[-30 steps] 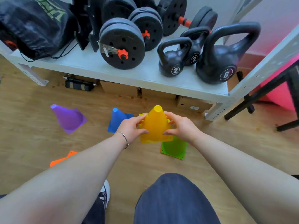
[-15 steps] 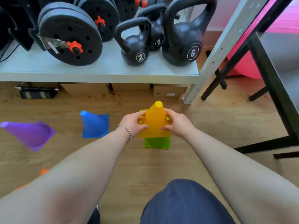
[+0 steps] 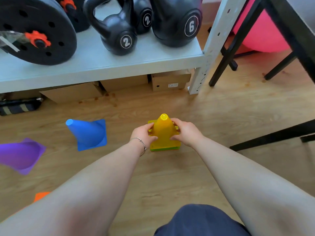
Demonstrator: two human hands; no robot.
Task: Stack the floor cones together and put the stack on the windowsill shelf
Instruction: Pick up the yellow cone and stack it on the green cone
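"Head view: what is the biggest thing down there?"

"The wood floor (image 3: 196,116). Next comes the grey shelf (image 3: 119,65) at the top. It holds a round black weight plate (image 3: 34,28), a big kettlebell (image 3: 177,23) marked 6 and a smaller kettlebell (image 3: 117,31) marked 2. Brown boxes (image 3: 170,80) sit under the shelf."

"And the cones?"

"A purple cone (image 3: 20,154) is far to the left on the floor. A blue cone (image 3: 88,133) stands near it, well apart from the hands. The yellow cone (image 3: 163,132) is in the middle, in front of the shelf. It sits over a green cone (image 3: 163,148). Only the thin green edge shows under it, low on the floor."

"What do the hands do?"

"The left hand (image 3: 143,133) holds the yellow cone on its left side. The right hand (image 3: 185,132) holds it on its right side. Each grip is clamped on the cone, thumb in front and fingers behind."

"Anything smaller?"

"A bit of an orange cone (image 3: 40,195) peeks out by the left arm. A thin bracelet (image 3: 142,143) is on the left wrist."
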